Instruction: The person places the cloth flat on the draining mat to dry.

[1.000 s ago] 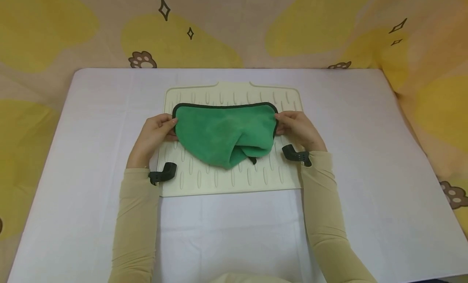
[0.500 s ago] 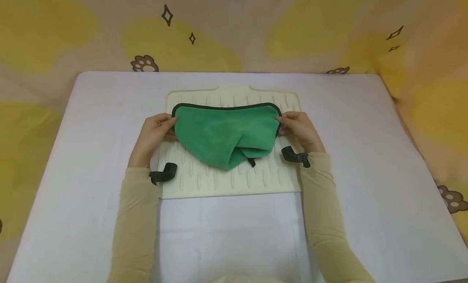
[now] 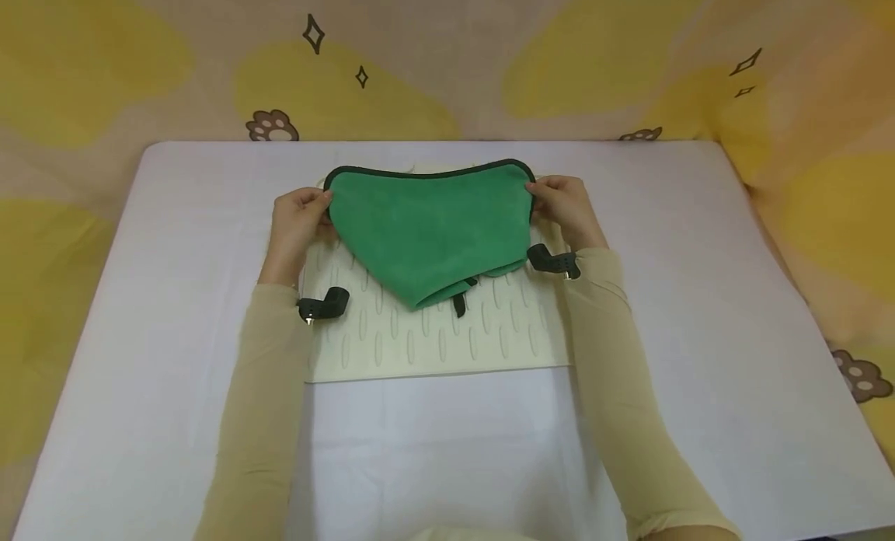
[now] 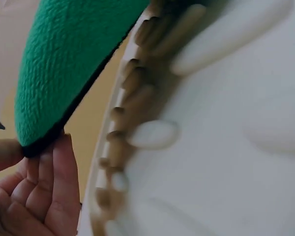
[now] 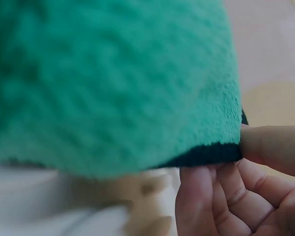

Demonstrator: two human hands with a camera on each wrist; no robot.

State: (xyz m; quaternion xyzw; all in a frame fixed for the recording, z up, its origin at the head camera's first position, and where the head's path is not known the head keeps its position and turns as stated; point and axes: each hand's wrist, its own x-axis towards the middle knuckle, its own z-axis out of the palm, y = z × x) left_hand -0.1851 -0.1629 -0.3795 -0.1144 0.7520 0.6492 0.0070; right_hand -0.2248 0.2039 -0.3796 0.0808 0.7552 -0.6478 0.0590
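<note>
Green cloth (image 3: 430,226): is being stretched between two hands above the ridged mat (image 3: 391,343), its upper edge sagging slightly in the middle; its lower part is narrowing to a folded point, and I can't tell whether that point is touching the mat.
Dark trim (image 3: 426,176): is running along the far edge and bending round both upper corners.
Black strap (image 3: 459,304): is poking out from under the cloth's lower fold, over the mat.
Left hand (image 3: 292,230): is pinching the cloth's left corner, thumb on the near face, fingers tucking in behind the trim.
Right hand (image 3: 569,208): is pinching the opposite corner in the same manner, thumb in front and fingers behind; from close up, the dark edge is showing right at the thumb tip.
Ridged mat: is lying flat on the white table (image 3: 734,354), cream coloured, its rows of oblong ribs showing below the cloth; the far part is mostly hiding behind the green.
Tan sleeves (image 3: 262,401): are covering both forearms as they are reaching in from the near side.
Black wrist cameras (image 3: 325,303): are jutting inward, one from each wrist.
Patterned backdrop (image 3: 447,59): is hanging behind the table, showing yellow patches, paw prints and little diamond shapes.
</note>
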